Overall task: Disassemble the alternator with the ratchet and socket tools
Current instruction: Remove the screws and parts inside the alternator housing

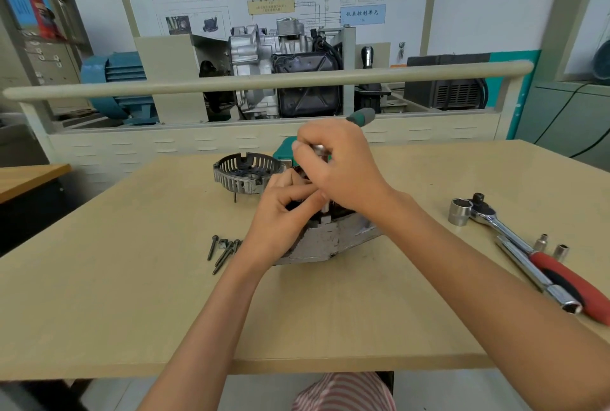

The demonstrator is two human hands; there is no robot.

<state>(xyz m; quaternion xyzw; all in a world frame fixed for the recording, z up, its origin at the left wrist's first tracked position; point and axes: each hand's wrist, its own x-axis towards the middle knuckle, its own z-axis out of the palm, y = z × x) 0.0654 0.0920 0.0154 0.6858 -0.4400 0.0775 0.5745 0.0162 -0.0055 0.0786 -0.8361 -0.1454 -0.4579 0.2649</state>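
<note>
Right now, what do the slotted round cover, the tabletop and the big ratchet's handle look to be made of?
Slotted cover: likely cast metal, dull grey with a rough matte surface. Tabletop: pale wood-look laminate or board, smooth with faint grain; which one is unclear. Ratchet: bright chromed steel with mirror glints, its handle sleeved in red and black, probably rubber or plastic.

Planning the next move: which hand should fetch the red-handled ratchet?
Right, probably. The red-handled ratchet lies on that side of the table, while the left hand steadies the alternator. But the right hand must first release its green-handled tool.
</note>
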